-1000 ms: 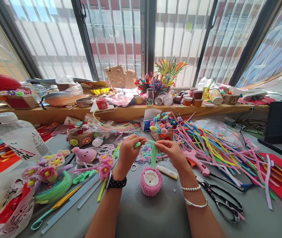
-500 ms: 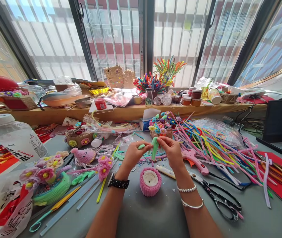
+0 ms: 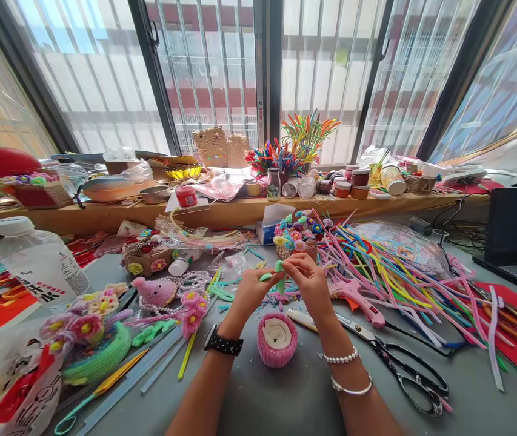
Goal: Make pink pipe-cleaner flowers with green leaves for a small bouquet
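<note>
Light green pipe cleaners (image 3: 280,284) are pinched between my two hands above the middle of the table. My left hand (image 3: 254,292) grips them with thumb and forefinger, and a green end pokes out by its thumb. The fingertips of my right hand (image 3: 309,280) close on the bent top of the green piece. Below the hands stands a round pink fuzzy cup (image 3: 277,357) with a white coiled roll (image 3: 278,333) inside it.
Scissors (image 3: 403,369) and a pink glue gun (image 3: 360,303) lie at the right. Loose coloured pipe cleaners (image 3: 390,272) spread behind them. Glue sticks (image 3: 126,387), a green flower basket (image 3: 99,357) and a plastic bottle (image 3: 40,266) are at the left.
The green strands hung longer and straighter between my hands before. Now their top is bent over, with my right fingers wrapped closer round it. The view has tilted slightly.
</note>
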`<state>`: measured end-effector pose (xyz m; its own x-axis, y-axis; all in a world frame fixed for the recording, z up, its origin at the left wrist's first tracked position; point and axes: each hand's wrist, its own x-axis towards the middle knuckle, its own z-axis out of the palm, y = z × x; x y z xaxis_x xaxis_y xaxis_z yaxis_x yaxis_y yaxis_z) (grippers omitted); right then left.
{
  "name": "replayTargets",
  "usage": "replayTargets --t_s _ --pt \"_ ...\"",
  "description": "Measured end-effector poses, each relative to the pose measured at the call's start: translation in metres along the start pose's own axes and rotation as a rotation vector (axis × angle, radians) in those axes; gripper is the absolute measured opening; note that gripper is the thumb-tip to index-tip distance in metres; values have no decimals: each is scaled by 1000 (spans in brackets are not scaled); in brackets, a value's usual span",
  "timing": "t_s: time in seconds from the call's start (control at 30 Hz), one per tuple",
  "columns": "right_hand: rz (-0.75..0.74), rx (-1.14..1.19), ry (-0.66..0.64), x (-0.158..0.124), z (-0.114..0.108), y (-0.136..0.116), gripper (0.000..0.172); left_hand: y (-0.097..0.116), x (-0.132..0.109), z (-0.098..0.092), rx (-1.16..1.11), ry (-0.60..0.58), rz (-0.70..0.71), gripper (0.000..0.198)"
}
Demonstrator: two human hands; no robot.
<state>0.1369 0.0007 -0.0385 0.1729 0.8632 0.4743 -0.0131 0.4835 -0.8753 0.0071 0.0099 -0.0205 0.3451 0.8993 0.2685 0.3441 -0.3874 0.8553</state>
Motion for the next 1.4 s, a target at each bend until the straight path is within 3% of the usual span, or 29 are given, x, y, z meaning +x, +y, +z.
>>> replayTargets --t_s 0.27,0.47,0.8,1.0,1.2,1.4 --pt "5 -79 -153 3 -10 -3 15 1 -2 -6 -120 -157 -115 39" --pt "-272 -387 -277 6 -19 -15 17 8 -5 -16 -127 -204 -183 40" --pt "-447 -618 -168 -2 -13 -15 22 4 -8 -20 -267 -240 -175 34" --pt "-302 -509 -48 -4 -5 -17 17 8 -8 -13 -261 -129 -129 37" --pt "-123 -320 -155 1 -11 -21 17 18 -8 -10 -98 -47 -17 37" --pt "73 -169 -349 3 -22 -23 19 15 -7 -14 8 -116 56 36"
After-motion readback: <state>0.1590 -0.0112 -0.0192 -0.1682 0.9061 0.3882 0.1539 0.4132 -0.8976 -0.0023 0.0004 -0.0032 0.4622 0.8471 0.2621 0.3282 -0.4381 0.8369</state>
